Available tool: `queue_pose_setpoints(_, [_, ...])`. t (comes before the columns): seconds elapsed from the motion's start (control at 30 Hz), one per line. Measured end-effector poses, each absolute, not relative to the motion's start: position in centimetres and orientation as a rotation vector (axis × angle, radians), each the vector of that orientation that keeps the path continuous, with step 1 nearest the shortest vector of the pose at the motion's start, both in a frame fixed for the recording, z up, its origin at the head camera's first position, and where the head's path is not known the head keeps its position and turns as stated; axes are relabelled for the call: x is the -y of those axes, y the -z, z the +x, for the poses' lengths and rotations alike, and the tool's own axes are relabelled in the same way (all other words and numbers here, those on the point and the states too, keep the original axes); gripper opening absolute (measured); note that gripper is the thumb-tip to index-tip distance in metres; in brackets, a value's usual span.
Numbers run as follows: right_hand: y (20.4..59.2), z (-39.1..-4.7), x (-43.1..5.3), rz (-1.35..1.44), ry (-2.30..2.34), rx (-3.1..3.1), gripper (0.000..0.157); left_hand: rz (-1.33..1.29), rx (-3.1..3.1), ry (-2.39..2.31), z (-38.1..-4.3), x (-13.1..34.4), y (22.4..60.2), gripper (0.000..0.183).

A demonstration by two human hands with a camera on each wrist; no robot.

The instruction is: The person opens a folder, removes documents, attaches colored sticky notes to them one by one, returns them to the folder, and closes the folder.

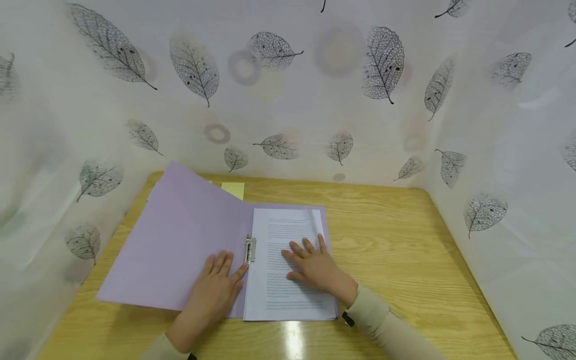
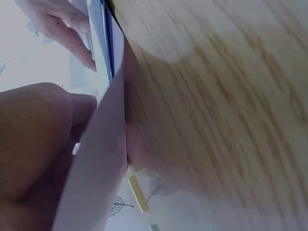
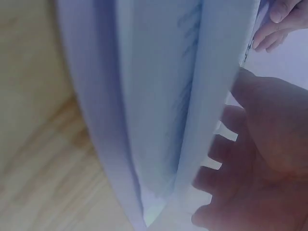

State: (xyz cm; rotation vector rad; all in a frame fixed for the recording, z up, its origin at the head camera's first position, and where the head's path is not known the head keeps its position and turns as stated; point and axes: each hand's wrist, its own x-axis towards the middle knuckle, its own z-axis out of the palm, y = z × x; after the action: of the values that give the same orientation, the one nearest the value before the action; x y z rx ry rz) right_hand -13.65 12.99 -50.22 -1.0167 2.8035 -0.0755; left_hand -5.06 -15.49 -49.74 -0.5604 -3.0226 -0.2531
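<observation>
A light purple folder (image 1: 180, 235) lies open on the wooden table, its left cover tilted up off the surface. Printed sheets of paper (image 1: 292, 295) are stacked on its right side, beside a metal binder clip (image 1: 250, 249) at the spine. My left hand (image 1: 213, 290) rests on the cover near the spine, index fingertip just below the clip. Fingers spread, my right hand (image 1: 317, 267) lies on the printed text of the top sheet. The right wrist view shows that hand (image 3: 260, 159) beside the layered edges of the sheets (image 3: 154, 96) and the folder (image 3: 91, 96).
Behind the folder, a yellow paper piece (image 1: 233, 190) sticks out near the back edge of the wooden table (image 1: 382, 240). Pale curtains (image 1: 288, 110) with a leaf pattern hang behind the table and along both sides.
</observation>
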Motion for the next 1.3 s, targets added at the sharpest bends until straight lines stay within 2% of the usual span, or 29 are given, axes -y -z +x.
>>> queue_pose_setpoints(0.3, [49.8,-13.4,-13.1,-1.071,0.142,-2.749,0.062,-0.634,3.057,0.284,-5.9,15.1,49.5,0.039])
queue_pose_setpoints(0.6, [49.9,-12.0,-11.5,-1.226,0.211,-2.615,0.061,-0.567,3.135,0.422,-5.8,15.4,50.1,0.04])
queue_pose_setpoints(1.3, [50.7,-10.5,-10.6,-1.16,0.168,-2.649,0.06,-0.499,3.134,0.536,-6.0,15.8,49.4,0.045])
